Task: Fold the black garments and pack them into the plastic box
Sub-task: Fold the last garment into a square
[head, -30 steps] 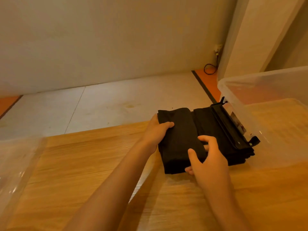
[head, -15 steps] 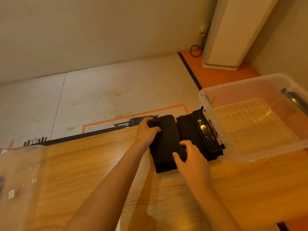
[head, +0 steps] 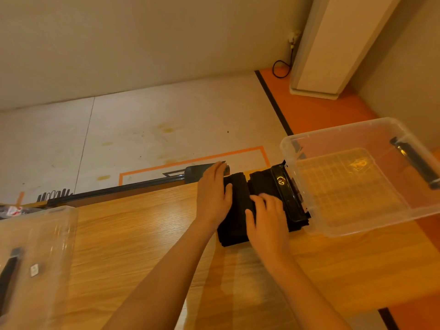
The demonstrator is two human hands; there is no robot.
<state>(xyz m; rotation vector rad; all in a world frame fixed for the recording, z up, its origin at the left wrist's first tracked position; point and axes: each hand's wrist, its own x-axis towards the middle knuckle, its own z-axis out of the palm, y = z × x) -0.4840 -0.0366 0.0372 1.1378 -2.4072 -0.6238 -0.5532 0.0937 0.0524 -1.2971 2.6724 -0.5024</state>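
A folded black garment point(head: 238, 210) lies on the wooden table point(head: 142, 246), right beside the clear plastic box point(head: 357, 225). The box's black side handle point(head: 287, 194) touches the garment's right edge. My left hand point(head: 214, 196) lies flat on the garment's left fold, fingers stretched toward the table's far edge. My right hand point(head: 267, 217) presses on the garment's middle, fingers spread and bent, palm down. The box's ribbed bottom is bare. A second black handle point(head: 415, 163) sits on the box's far right wall.
A second clear plastic container point(head: 31, 253) with a black handle stands at the table's left edge. Beyond the table's far edge lies a pale floor with orange tape lines. A white cabinet point(head: 333, 44) and a black cable stand at the back right.
The view has tilted down, bringing more of the box into sight. My left hand went from gripping the garment's far left corner to lying flat on it. My right hand stays on the garment's middle.
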